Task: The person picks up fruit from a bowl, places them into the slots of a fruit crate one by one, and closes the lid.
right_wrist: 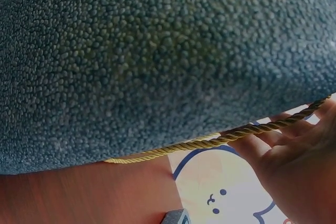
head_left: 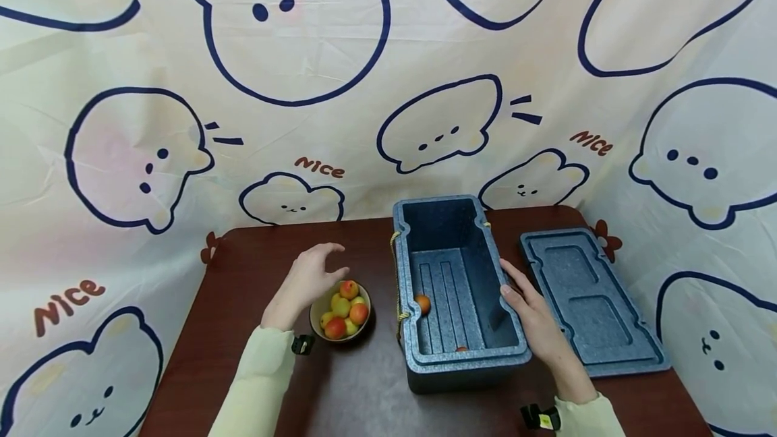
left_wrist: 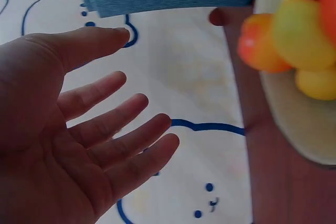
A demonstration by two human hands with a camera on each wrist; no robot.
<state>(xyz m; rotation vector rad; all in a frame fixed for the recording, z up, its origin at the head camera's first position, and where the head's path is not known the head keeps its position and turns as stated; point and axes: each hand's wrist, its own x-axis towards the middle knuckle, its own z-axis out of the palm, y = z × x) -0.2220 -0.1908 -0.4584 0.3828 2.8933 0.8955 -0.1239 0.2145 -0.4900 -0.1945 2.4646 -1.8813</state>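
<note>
1. Left of the blue box (head_left: 473, 360), one left hand (head_left: 303, 282) hangs near the bowl (left_wrist: 294, 111); its grip is wide, thumb and fingers well parted, with nothing in it.
2. That single round bowl stands on the counter (head_left: 364, 393), also left of the box. About eight heaped fruits (head_left: 342, 307) show, red, orange and yellow-green; overlap prevents an exact count.
3. The one box stands on the counter, uncovered top facing up, long axis running away from the person, far end slanting slightly left. One yellow cord (head_left: 403, 316) hangs on its left long side, another cord (right_wrist: 262, 127) on its right. Two orange fruits show inside: one (head_left: 423, 304) near the left wall, one (head_left: 462, 349) mostly hidden by the near rim.
4. At the box's right rim, one right hand (head_left: 537, 322) touches with nearly straight fingers; its grip curls round nothing, and it covers part of that rim.
5. Right of the box, one lid (head_left: 583, 288) lies with two large recesses showing, its long axis slanting likewise.
</note>
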